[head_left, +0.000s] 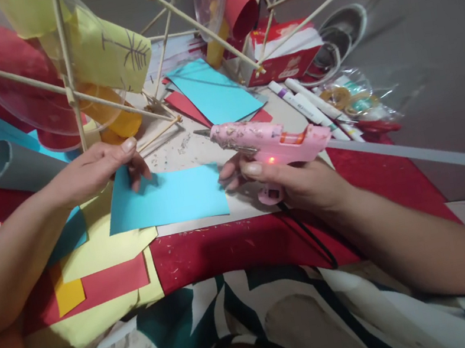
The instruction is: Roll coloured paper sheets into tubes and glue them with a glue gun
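Note:
My right hand (291,178) is wrapped round a pink glue gun (269,142) with its nozzle pointing left and a small red light glowing on its body. A black cord runs from the gun towards me. My left hand (94,169) rests with curled fingers on the top left corner of a light blue paper sheet (169,198), fingertips touching it. Just above that hand stands a frame of thin wooden sticks (73,94) with clear plastic domes (17,74) holding rolled coloured paper.
Yellow, red and orange paper sheets (95,264) lie at the near left. Rolled paper tubes (11,168) lie far left. Another blue sheet (213,93), white markers (310,103), a red and white box (283,54) and a bag of tape rolls (352,99) sit behind.

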A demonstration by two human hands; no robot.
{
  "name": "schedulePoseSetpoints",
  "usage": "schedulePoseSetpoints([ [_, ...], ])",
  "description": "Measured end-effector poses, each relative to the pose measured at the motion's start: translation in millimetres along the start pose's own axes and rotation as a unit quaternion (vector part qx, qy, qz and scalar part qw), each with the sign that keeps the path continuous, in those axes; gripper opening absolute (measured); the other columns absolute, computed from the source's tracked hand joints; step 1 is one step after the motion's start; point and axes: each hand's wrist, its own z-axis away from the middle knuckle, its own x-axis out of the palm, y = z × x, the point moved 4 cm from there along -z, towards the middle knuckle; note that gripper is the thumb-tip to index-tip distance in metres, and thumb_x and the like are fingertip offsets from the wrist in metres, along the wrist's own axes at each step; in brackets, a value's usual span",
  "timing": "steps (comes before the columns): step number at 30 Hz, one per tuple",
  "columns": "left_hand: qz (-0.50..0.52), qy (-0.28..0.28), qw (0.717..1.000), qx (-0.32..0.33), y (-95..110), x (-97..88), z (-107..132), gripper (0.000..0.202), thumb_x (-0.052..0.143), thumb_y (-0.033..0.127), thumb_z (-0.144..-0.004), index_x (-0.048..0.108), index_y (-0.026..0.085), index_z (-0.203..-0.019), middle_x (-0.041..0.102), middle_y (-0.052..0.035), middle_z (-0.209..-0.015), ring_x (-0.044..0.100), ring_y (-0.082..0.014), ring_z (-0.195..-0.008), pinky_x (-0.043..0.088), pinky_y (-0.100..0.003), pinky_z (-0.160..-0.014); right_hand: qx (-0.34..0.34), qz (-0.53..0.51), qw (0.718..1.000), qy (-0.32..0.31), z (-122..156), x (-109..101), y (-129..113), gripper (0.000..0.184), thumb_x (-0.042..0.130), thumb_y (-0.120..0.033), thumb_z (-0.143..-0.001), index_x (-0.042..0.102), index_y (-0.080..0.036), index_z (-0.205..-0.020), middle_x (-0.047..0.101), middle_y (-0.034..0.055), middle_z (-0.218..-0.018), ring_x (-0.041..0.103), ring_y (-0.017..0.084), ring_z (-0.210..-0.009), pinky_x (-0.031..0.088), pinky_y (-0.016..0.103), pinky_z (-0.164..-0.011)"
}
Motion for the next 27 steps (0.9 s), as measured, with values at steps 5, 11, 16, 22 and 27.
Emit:
schedulePoseSetpoints([
  [5,-0.032,0.08,0.995,-0.045,16,-9.7,5,0.037,0.047,0.018,-0.103,0.08,0.013,-0.086,0.079,-0.0036,-0.089,0.068,-0.0103,-0.091,0.044,-0.015,-0.09,0.031,0.001,0.999,0.008,-2,-1,9,0.051,0.078,-0.047,-0.079,0.067,-0.031,-0.126,0.075,0.0053,-0.111,0.07,0.017,-0.084,0.043,0.016,-0.043],
  [11,-0.296,0.148,0.942,0.046,37,-15.3,47,0.04,0.059,0.05,-0.096,0.077,0.017,-0.109,0.063,0.0049,-0.061,0.047,-0.0038,-0.052,0.031,-0.014,-0.054,0.058,-0.009,0.998,0.013,-2,1,13,0.055,0.078,-0.049,-0.077,0.066,-0.035,-0.129,0.075,0.0047,-0.111,0.07,0.018,-0.088,0.033,0.013,-0.037],
  [16,-0.513,0.187,0.8,0.251,53,40.6,82,0.036,0.062,0.041,-0.094,0.071,0.012,-0.115,0.077,-0.0114,-0.106,0.071,-0.0208,-0.081,0.049,-0.029,-0.066,0.05,0.007,0.998,0.029,1,-1,6,0.043,0.079,-0.051,-0.075,0.073,-0.029,-0.111,0.075,0.005,-0.105,0.071,0.019,-0.085,0.036,0.014,-0.039],
  [22,-0.463,-0.044,0.842,0.271,13,117.3,55,0.065,0.053,0.048,-0.098,0.051,0.002,-0.143,0.054,-0.0221,-0.148,0.047,-0.0394,-0.141,0.045,-0.052,-0.112,-0.019,0.046,0.994,0.098,6,-11,-6,0.03,0.076,-0.05,-0.078,0.073,-0.021,-0.074,0.073,0.0045,-0.079,0.07,0.018,-0.08,0.05,0.021,-0.055],
  [27,-0.457,-0.113,0.852,0.231,-8,121.8,38,0.078,0.052,0.054,-0.096,0.036,0.005,-0.154,0.033,-0.0207,-0.163,0.026,-0.0419,-0.152,0.03,-0.06,-0.119,-0.012,0.107,0.986,0.126,13,-23,-15,0.037,0.072,-0.057,-0.08,0.071,-0.02,-0.073,0.072,0.0043,-0.078,0.07,0.019,-0.075,0.051,0.023,-0.053],
])
